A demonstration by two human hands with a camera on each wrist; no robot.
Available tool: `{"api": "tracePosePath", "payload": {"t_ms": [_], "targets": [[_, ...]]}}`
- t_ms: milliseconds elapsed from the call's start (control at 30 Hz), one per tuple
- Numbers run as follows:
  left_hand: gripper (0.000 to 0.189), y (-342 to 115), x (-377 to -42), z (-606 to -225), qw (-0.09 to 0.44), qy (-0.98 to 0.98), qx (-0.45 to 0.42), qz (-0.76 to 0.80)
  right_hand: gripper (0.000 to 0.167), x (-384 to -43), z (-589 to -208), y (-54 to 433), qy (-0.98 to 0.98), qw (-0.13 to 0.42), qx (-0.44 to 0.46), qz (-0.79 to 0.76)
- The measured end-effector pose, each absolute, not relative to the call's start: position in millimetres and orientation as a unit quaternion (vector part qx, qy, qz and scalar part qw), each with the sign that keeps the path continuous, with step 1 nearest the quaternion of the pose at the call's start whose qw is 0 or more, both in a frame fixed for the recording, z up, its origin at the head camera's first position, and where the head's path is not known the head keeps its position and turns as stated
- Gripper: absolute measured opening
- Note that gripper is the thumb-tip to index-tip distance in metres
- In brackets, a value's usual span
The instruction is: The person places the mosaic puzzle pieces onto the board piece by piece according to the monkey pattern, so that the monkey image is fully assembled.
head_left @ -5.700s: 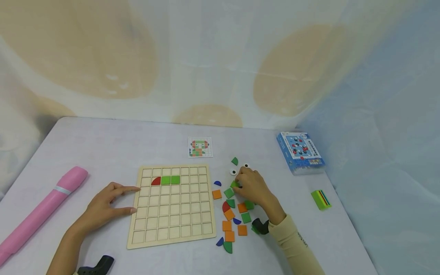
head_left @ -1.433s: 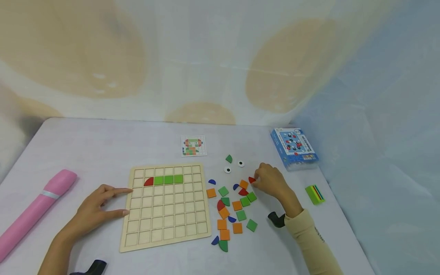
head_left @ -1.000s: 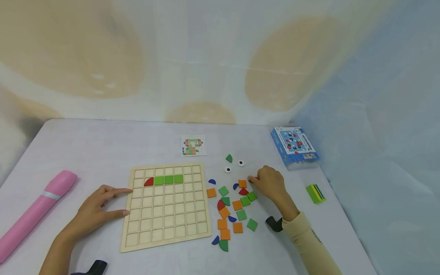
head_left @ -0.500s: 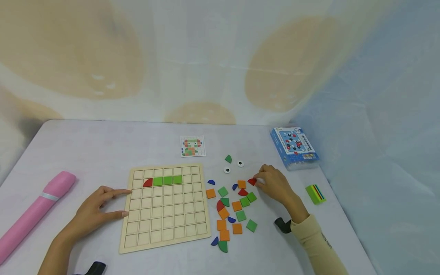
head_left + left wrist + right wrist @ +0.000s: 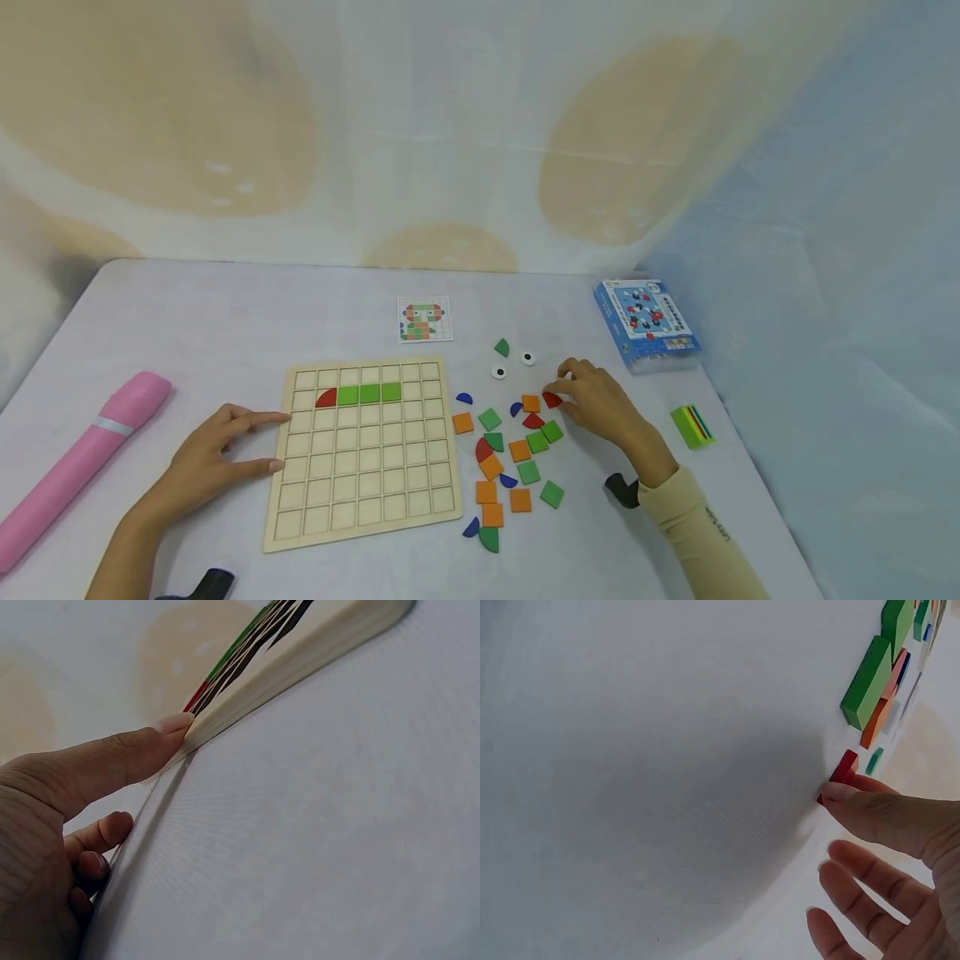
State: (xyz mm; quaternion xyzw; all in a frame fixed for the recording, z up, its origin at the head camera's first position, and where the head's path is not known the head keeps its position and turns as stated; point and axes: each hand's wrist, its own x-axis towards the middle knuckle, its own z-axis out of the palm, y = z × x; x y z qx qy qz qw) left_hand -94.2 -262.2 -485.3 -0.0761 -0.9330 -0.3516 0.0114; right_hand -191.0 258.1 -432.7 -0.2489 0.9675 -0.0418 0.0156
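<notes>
In the head view a wooden grid board (image 5: 367, 500) lies left of centre, with one red quarter-circle tile (image 5: 326, 398) and a row of three green square tiles (image 5: 370, 393) set in its second row. My left hand (image 5: 213, 454) rests at the board's left edge, index finger and thumb stretched against it; the left wrist view shows the thumb (image 5: 127, 761) on the board's side. My right hand (image 5: 600, 404) pinches another red quarter-circle tile (image 5: 846, 766) between thumb and index finger, close over the table, its other fingers apart from it.
Loose orange (image 5: 491, 515), green (image 5: 552, 494) and blue tiles (image 5: 471, 527) lie scattered right of the board, with two eye discs (image 5: 499, 372) behind them. A pattern card (image 5: 425, 320), a blue box (image 5: 647, 325), a stack of coloured strips (image 5: 692, 427) and a pink roll (image 5: 90, 467) lie around.
A third green square now sits in the board's row. My right hand has moved from among the green tiles rightward to the red quarter-circle and turned it slightly. The left hand stays at the board.
</notes>
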Motion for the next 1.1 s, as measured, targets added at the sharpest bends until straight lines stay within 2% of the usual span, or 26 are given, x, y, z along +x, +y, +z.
{"api": "tracePosePath", "payload": {"t_ms": [67, 267, 600, 1100], "targets": [[0.057, -263, -94, -486, 0.013, -0.933, -0.076, -0.351, 0.029, -192, -432, 258, 0.966, 0.013, -0.258, -0.033], [0.056, -263, -95, -485, 0.013, -0.936, -0.077, -0.344, 0.040, -190, -433, 260, 0.965, 0.010, -0.258, -0.048], [0.057, -263, -95, -485, 0.006, -0.934, -0.072, -0.349, 0.022, -190, -434, 257, 0.973, 0.037, -0.217, -0.074], [0.058, -263, -95, -485, 0.009, -0.936, -0.072, -0.344, 0.026, -186, -439, 237, 0.983, 0.011, -0.168, -0.067]]}}
